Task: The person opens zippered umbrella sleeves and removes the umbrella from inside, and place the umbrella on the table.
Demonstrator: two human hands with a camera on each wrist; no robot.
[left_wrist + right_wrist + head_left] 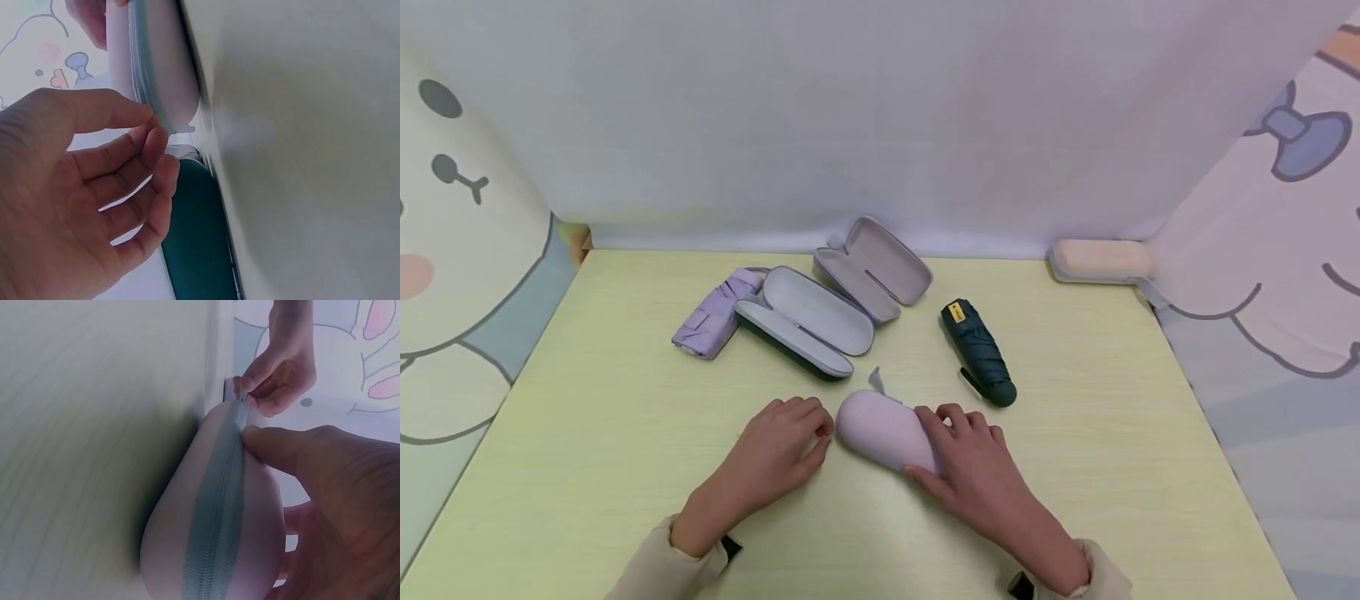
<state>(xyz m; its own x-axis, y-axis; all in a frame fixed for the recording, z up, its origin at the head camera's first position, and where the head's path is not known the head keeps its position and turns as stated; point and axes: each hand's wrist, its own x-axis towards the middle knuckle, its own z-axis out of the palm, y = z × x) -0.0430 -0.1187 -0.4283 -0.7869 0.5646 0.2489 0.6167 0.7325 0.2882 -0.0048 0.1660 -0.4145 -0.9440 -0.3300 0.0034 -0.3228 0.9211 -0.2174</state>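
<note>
A pale pink zippered case (883, 429) lies on the table, its grey-green zipper (215, 519) closed along the side seen in the right wrist view. My right hand (977, 471) grips its right end, with the thumb on the near side and fingers over the far side. At the case's left end, my left hand (782, 446) pinches the small zipper pull (242, 396) between thumb and index finger. A fabric loop (877, 380) sticks up from the far side of the case. Just behind lies an open glasses case (820, 312) with a dark green outside.
A second open glasses case (887, 258) stands behind the green one. To the left lies a folded purple umbrella (718, 312); a dark green folded umbrella (977, 350) lies to the right. Another pinkish case (1105, 260) sits at the table's back right corner, against the curtain (880, 125).
</note>
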